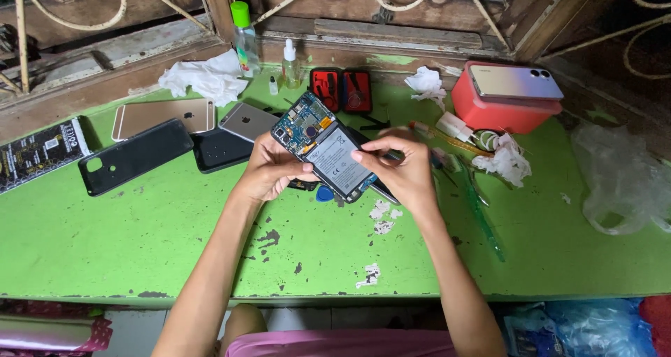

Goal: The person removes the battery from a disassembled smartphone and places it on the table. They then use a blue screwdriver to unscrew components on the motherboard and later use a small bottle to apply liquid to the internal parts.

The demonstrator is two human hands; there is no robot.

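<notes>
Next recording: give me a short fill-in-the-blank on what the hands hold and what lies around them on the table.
1. Both hands hold an opened phone with its back cover ____.
2. The left hand grips the phone from the side; the right hand has its fingers on the phone's ____.
3. The table is painted ____.
4. A phone lies on top of the ____ box at the far right.

Missing words: off; battery; green; red
</notes>
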